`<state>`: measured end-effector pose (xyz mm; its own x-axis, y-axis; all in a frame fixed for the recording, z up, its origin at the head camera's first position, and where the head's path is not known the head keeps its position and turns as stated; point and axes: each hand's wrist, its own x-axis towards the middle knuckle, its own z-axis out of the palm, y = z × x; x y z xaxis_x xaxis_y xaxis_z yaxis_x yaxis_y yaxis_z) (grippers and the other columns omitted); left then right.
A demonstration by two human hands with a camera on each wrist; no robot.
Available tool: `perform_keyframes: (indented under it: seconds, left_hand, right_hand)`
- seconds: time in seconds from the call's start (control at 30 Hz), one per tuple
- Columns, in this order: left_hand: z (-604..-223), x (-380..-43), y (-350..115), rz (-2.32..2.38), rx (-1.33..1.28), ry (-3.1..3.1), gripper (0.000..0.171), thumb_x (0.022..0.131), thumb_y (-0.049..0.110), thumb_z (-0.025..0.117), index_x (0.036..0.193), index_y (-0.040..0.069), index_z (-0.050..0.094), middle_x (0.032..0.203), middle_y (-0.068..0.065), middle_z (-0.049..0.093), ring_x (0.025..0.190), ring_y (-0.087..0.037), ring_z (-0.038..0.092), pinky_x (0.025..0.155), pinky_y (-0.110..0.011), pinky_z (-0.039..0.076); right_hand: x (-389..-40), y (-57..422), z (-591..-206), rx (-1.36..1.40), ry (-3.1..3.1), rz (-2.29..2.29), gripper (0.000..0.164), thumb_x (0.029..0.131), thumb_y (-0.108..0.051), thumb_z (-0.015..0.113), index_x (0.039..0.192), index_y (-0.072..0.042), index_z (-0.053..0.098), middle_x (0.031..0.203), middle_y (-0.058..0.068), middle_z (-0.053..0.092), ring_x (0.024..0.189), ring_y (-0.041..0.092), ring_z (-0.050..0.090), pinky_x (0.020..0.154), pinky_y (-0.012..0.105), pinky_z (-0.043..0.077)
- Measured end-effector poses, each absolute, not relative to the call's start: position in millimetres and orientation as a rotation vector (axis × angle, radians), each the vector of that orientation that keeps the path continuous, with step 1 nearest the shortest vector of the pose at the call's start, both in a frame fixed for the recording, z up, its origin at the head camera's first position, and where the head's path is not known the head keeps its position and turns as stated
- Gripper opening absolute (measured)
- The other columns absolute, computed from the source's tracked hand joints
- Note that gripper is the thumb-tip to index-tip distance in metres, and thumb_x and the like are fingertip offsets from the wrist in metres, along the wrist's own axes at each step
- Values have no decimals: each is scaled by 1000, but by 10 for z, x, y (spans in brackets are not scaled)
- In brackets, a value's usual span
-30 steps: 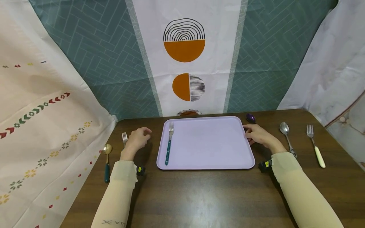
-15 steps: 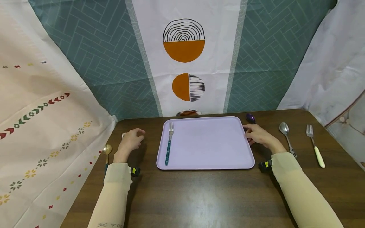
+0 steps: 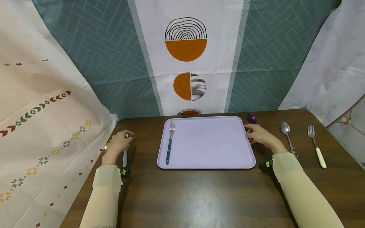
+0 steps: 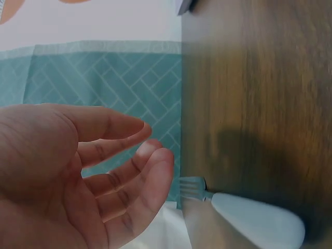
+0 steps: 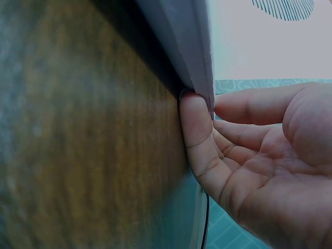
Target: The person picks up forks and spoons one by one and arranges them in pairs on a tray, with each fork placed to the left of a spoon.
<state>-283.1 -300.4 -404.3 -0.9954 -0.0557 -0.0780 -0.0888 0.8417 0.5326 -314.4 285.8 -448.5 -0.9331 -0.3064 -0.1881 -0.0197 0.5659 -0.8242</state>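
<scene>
My left hand (image 3: 117, 145) is over the table's left side, fingers loosely curved and holding nothing. Below it lies a fork with a pale handle (image 3: 124, 159), partly covered by the hand in the head view. The left wrist view shows its tines and white handle (image 4: 259, 220) apart from my fingertips. My right hand (image 3: 261, 136) pinches the right rim of a lilac rectangular tray (image 3: 211, 142), thumb and finger on either side of the edge (image 5: 199, 67). On the tray's left part lies a fork with a teal handle (image 3: 169, 151).
A gold spoon (image 3: 106, 146) is mostly hidden behind my left hand. Beyond my right hand lie a purple spoon (image 3: 252, 118), a silver spoon (image 3: 285, 129) and a cream-handled fork (image 3: 320, 156). Patterned cloths (image 3: 128, 69) hang behind the dark wooden table (image 3: 194, 196).
My left hand has moved left, away from the tray, and now overlaps the pale-handled fork and the gold spoon. The right hand stays on the tray's rim.
</scene>
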Motion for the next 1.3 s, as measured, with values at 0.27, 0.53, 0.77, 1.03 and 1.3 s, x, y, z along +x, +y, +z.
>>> perform_keyframes:
  seconds: [0.27,0.53,0.77,1.03,1.3]
  left_hand:
    - [-4017,-2796,-3103,827,-88,2972,37,104,17,52,135,-2,61,95,-19,70,64,-14,64,59,-29,51]
    - [-4048,-2766,-3205,845,-78,2977,35,105,15,53,131,-7,60,79,-10,65,62,-13,59,56,-29,49]
    - [-4029,-2748,-3271,884,-90,2974,34,104,14,54,130,-7,61,80,-11,66,64,-13,61,57,-29,51]
    - [-4039,-2734,-3382,774,-93,3045,39,100,15,52,130,-7,62,124,-30,66,104,-42,64,84,-51,53]
    - [-4065,-2689,-3478,726,-153,3072,38,100,15,52,129,-7,63,135,-35,57,115,-51,56,92,-60,48]
  right_hand:
    - [-3137,2861,-4485,-265,2491,-1305,63,98,1,50,153,19,25,98,19,56,86,25,61,78,40,64]
    - [-3143,2882,-4484,-252,2496,-1299,64,99,1,50,154,19,24,98,20,56,84,25,61,76,39,64]
    - [-3143,2878,-4491,-250,2492,-1303,63,99,2,50,154,19,25,98,19,56,85,26,61,76,38,64]
    - [-3134,2868,-4469,-261,2487,-1313,63,99,1,50,154,19,24,97,20,55,85,26,61,75,37,63]
    - [-3140,2871,-4477,-266,2489,-1313,63,99,1,50,154,20,24,97,21,55,85,27,61,75,38,64]
